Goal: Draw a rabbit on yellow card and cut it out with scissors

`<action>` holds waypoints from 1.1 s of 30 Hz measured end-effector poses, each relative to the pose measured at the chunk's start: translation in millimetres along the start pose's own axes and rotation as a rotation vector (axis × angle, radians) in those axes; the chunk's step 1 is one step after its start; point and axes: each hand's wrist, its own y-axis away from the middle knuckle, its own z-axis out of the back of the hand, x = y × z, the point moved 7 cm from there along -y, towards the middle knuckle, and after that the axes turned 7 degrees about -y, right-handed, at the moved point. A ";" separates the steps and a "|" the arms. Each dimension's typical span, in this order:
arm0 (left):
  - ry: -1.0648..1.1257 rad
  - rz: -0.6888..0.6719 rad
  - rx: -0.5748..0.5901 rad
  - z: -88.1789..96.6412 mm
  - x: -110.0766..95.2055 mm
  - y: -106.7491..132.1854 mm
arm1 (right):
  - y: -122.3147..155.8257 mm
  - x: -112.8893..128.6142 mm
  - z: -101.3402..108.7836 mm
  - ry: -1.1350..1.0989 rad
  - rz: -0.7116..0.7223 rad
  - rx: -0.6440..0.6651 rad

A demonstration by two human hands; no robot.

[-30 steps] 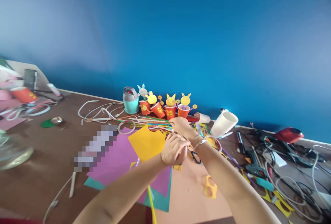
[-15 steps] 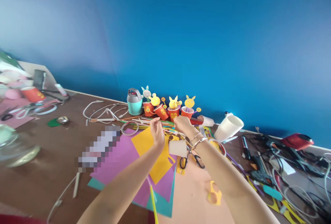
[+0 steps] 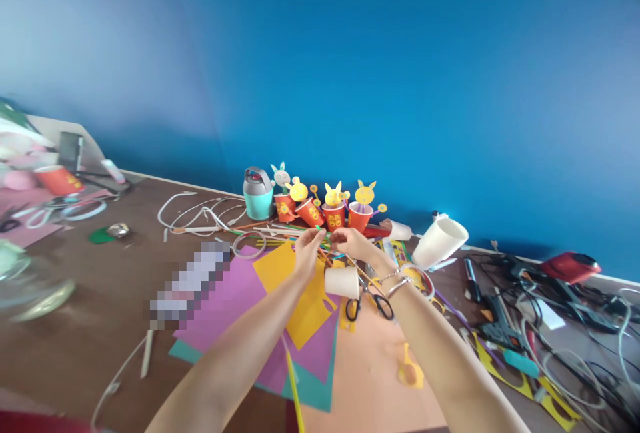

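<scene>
Head view: toward six o'clock, just below centre, the left hand appears to pinch a slim green strip, while the right hand, at its three o'clock, is narrowly curled, whether around anything cannot be told. The strip should prove light and pliable, best taken near an end. Its visible tip is bright green; a white cup lies sideways at its five o'clock.

Left hand has uncovered the white cylinder; drawn nearer right hand.
</scene>
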 end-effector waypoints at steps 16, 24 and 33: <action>0.070 0.018 -0.023 5.4 6.4 0.1 | 25.5 -3.8 11.2 0.134 0.103 -0.217; 0.004 0.012 -0.031 6.7 3.8 -1.6 | 15.2 -0.9 13.6 0.351 0.090 -0.256; -0.022 -0.048 -0.328 36.3 11.3 -12.6 | 0.4 1.6 -2.0 0.797 -0.018 -0.142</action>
